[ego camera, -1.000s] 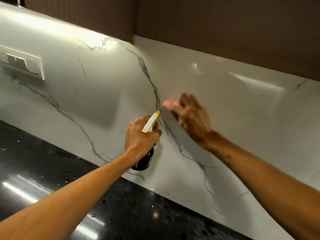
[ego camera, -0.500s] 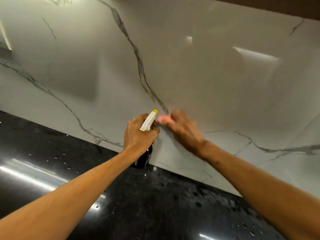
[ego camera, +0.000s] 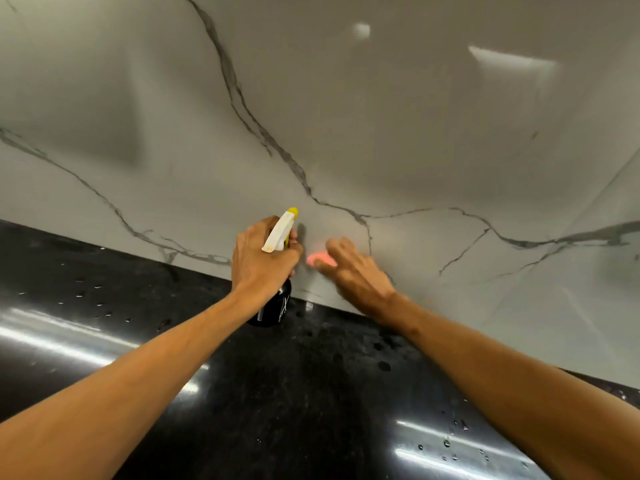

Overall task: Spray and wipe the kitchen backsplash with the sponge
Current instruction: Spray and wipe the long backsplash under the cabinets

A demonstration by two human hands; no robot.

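Left hand (ego camera: 261, 259): fingers curled and pressed together round the neck of the spray bottle (ego camera: 275, 308), gripping it. The white trigger head with its yellow tip (ego camera: 292, 211) rises above the knuckles and points at the backsplash (ego camera: 381, 116). The dark body of the bottle hangs below the fingers, clear of the black surface (ego camera: 277, 393) as far as can be judged.

Right hand (ego camera: 356, 275): fingers (ego camera: 337, 247) extended and slightly spread, laid flat against the lower backsplash. The pink sponge (ego camera: 320, 259) lies under them, pressed to the marble, with only its left end showing beyond the fingertips. The hand is blurred; whether the thumb hooks beneath the sponge cannot be told.

The sponge sits just to the right of the left-hand fingers, apart from the bottle, and just above the joint between backsplash and surface. Grey veins cross the marble above both hands. Water droplets (ego camera: 446, 443) dot the surface below the forearms.
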